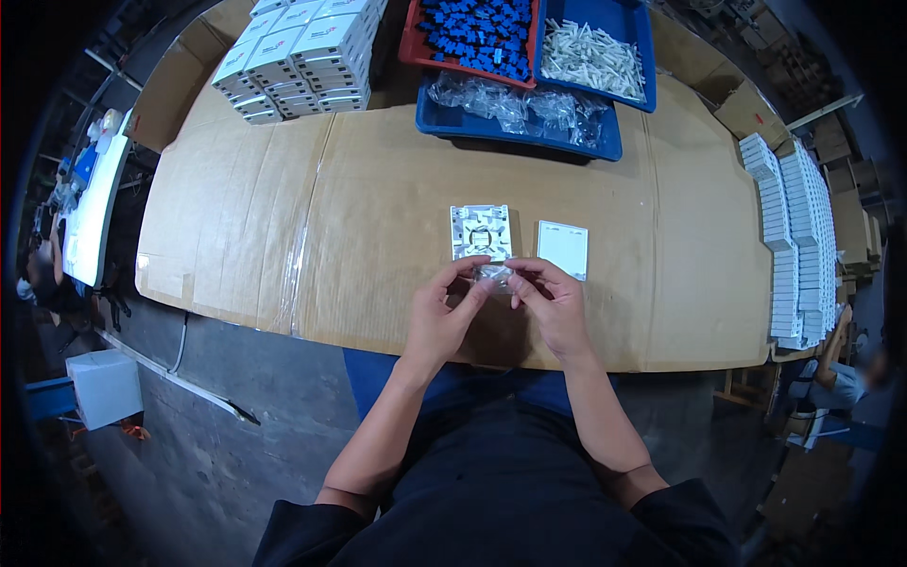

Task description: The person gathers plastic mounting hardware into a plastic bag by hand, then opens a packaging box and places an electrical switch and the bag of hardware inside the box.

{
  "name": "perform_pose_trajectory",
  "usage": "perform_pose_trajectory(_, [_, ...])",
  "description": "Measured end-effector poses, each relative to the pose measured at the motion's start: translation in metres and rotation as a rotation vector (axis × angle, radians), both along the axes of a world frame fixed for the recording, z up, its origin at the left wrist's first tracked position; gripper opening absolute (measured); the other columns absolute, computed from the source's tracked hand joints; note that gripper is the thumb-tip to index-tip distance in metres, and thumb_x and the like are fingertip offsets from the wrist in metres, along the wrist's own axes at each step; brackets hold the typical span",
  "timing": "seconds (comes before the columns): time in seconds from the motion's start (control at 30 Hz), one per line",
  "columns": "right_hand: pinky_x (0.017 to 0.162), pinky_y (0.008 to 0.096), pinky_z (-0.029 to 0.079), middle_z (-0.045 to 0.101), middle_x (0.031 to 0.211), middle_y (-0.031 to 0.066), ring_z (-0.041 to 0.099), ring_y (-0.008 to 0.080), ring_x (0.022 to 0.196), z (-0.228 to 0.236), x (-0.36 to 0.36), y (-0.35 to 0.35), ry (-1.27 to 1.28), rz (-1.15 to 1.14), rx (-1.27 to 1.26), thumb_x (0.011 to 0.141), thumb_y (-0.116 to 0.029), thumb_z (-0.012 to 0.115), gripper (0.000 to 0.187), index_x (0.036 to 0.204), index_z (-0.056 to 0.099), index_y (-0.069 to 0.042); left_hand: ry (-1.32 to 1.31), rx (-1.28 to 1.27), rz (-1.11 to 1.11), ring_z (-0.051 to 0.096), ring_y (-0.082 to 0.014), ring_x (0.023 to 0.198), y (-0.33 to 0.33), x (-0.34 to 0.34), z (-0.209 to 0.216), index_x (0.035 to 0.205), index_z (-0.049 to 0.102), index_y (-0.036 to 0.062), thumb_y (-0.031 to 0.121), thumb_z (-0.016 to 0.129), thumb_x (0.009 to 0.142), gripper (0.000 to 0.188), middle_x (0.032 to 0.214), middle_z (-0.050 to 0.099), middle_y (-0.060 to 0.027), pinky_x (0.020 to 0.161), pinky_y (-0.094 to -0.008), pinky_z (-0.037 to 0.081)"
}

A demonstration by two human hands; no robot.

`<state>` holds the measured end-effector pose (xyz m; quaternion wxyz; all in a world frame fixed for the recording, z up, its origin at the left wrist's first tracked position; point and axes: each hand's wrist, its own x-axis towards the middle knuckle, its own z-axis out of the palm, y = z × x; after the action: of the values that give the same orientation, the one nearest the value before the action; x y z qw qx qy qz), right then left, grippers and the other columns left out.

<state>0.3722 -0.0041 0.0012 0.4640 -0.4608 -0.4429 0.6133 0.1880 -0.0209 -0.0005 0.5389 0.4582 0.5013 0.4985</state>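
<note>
White boxes (300, 47) are stacked at the counter's (378, 189) far left. By the left hand (440, 307) and right hand (560, 307), a clear plastic bag (496, 273) is pinched, just nearer than a square frame (480, 231); rightward, a white plate (563, 249) is laid.

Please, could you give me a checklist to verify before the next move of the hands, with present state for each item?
1. Left hand and right hand both pinch the small clear plastic bag: ok.
2. Bag contents identifiable: cannot tell.
3. White mounting frame lies on the cardboard: ok.
4. Fingertips clear of the frame's near edge: cannot tell.
5. White square plate lies apart from the frame: ok.
6. Lower blue tray holds clear plastic packaging: ok.
</note>
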Motion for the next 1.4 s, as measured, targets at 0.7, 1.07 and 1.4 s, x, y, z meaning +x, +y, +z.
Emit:
perform_pose_trajectory(0.7, [0.071, 0.0270, 0.053, 0.069, 0.103, 0.0069, 0.065, 0.0131, 0.082, -0.001, 0.000, 0.052, -0.692, 0.033, 0.553, 0.094, 0.000, 0.075, 0.018, 0.111, 0.076, 0.000, 0.843, 0.540, -0.022, 0.064, -0.0249, 0.100, 0.057, -0.030, -0.001, 0.106, 0.076, 0.0133, 0.016, 0.076, 0.091, 0.015, 0.099, 0.075, -0.0011, 0.095, -0.0411, 0.043])
perform_pose_trajectory(1.07, [0.067, 0.0353, 0.056, 0.074, 0.098, 0.0032, 0.072, 0.0245, 0.079, -0.012, -0.011, 0.060, -1.006, 0.055, 0.620, 0.087, -0.010, 0.077, 0.012, 0.098, 0.072, -0.010, 0.822, 0.384, -0.025, 0.064, -0.0256, 0.105, 0.060, -0.034, -0.019, 0.105, 0.074, 0.0109, 0.014, 0.077, 0.089, 0.017, 0.107, 0.072, -0.0030, 0.096, -0.0422, 0.044])
perform_pose_trajectory(1.4, [0.069, 0.0339, 0.058, 0.075, 0.104, 0.0003, 0.073, 0.0224, 0.080, -0.001, 0.000, 0.067, -0.977, 0.151, 0.650, 0.088, -0.015, 0.078, 0.008, 0.090, 0.075, -0.008, 0.805, 0.495, -0.128, 0.061, -0.0284, 0.115, 0.049, -0.045, -0.018, 0.111, 0.073, 0.0067, 0.014, 0.081, 0.084, 0.030, 0.126, 0.068, -0.0045, 0.099, -0.0430, 0.047])
